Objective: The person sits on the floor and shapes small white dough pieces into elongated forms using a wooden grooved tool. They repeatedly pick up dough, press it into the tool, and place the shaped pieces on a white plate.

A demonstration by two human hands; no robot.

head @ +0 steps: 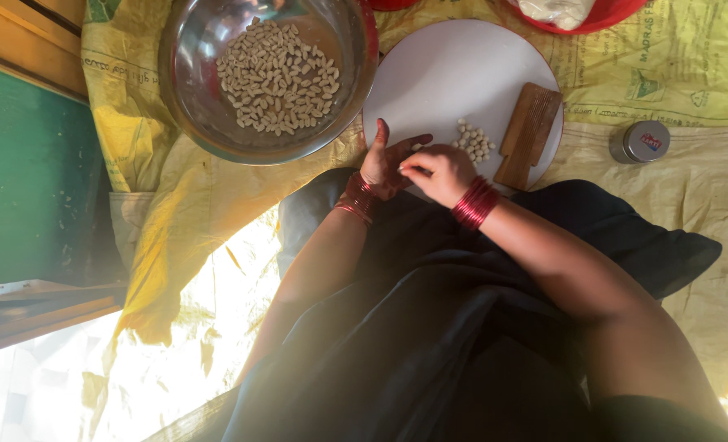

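Both hands (417,168) pinch one pale piece (416,147) at the white board (454,74) edge.

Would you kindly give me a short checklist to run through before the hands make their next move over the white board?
1. Both hands in view: left hand and right hand meet at the near edge of the white round board. Ok.
2. Piece held between the fingers: too small to make out. Cannot tell.
3. Small pile of pale pieces sits on the board, apart from the hands. Ok.
4. Wooden tool lies flat on the board's right side, untouched. Ok.
5. Steel bowl of nuts stands upright beside the board. Ok.
6. Small tin lies off the board. Ok.
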